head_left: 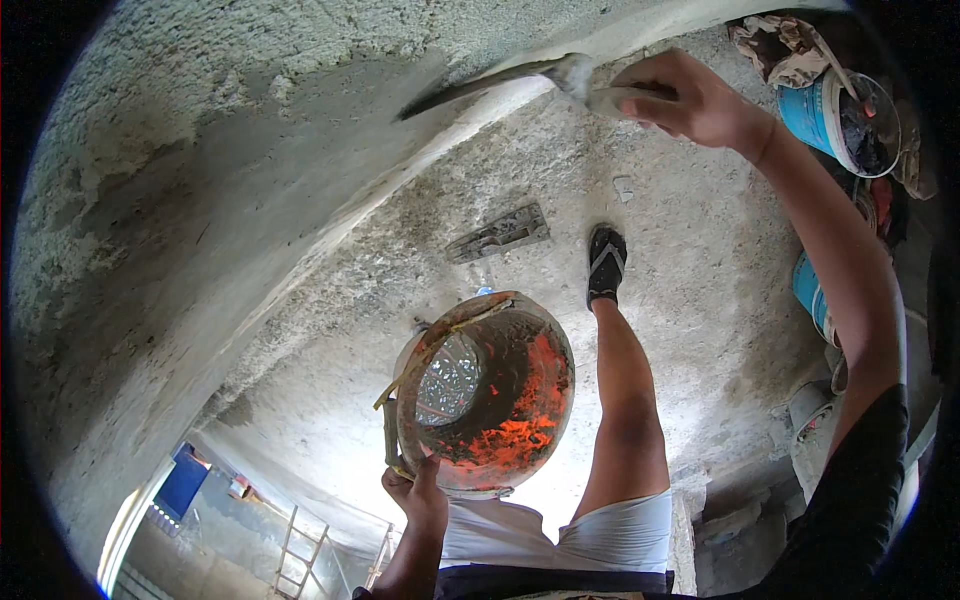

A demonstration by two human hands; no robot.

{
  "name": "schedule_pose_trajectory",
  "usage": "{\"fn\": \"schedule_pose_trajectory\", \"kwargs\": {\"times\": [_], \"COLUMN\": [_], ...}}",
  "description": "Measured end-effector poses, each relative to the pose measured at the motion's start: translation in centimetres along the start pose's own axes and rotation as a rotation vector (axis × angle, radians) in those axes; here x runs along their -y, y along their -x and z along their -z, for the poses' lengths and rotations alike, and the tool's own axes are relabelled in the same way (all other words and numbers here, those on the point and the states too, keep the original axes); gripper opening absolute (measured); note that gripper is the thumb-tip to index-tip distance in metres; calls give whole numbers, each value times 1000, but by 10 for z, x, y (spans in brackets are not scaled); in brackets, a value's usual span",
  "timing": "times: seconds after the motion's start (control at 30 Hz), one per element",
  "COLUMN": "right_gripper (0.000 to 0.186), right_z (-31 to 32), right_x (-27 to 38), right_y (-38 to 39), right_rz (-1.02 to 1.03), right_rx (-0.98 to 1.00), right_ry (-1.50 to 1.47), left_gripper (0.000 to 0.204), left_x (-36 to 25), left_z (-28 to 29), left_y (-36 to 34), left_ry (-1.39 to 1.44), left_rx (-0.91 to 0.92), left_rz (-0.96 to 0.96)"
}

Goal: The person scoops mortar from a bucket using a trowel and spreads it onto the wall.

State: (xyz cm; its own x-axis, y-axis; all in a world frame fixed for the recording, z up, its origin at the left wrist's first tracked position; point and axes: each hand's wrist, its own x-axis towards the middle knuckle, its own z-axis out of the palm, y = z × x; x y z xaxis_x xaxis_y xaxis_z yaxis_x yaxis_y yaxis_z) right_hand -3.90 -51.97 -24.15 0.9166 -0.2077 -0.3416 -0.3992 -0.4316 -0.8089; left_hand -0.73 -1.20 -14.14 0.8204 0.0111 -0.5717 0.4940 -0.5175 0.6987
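My right hand (pixel 685 100) is closed round the handle of a trowel (pixel 490 85). Its dark blade lies along or very close to the plastered wall (pixel 330 130); whether it touches, I cannot tell. Low and in front of my body, my left hand (pixel 415 490) grips a bucket (pixel 525 440) at its rim, beside a bent handle. The bucket is tilted, so I look into it. Orange shows inside through grey mortar smears, and a paler round patch with speckles lies at its bottom.
A mortar-caked float (pixel 498 232) lies on the rough concrete floor (pixel 700 270), near my sandalled foot (pixel 606 262). Blue buckets (pixel 810 115) with rags and clutter line the right side. A ladder-like frame (pixel 300 553) stands at the lower left.
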Motion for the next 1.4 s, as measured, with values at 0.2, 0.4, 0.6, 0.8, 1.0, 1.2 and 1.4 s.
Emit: {"fn": "schedule_pose_trajectory", "kwargs": {"times": [0.2,0.4,0.6,0.8,1.0,1.2,1.4], "right_gripper": [34,37,37,37,38,37,33], "right_z": [-58,-124,-125,-106,-88,-96,-128], "right_x": [-41,-77,-90,-62,-37,-72,-105], "right_y": [11,-19,-51,-46,-19,12,-18], "right_rz": [256,105,125,292,363,368,60], "right_rx": [-164,-184,-200,-289,-360,-448,-262], "right_ry": [172,338,365,371,222,188,330], "left_gripper": [11,9,10,9,11,17,12], "left_x": [-3,-1,10,11,8,6,24], "left_z": [-6,-9,-12,-12,-8,-13,-11], "left_y": [4,1,-1,-4,0,2,-1], "left_ry": [11,7,1,5,-66,-72,-84], "left_rx": [-1,13,24,56,86,64,81], "left_rz": [16,43,74,24,36,62,88]}}
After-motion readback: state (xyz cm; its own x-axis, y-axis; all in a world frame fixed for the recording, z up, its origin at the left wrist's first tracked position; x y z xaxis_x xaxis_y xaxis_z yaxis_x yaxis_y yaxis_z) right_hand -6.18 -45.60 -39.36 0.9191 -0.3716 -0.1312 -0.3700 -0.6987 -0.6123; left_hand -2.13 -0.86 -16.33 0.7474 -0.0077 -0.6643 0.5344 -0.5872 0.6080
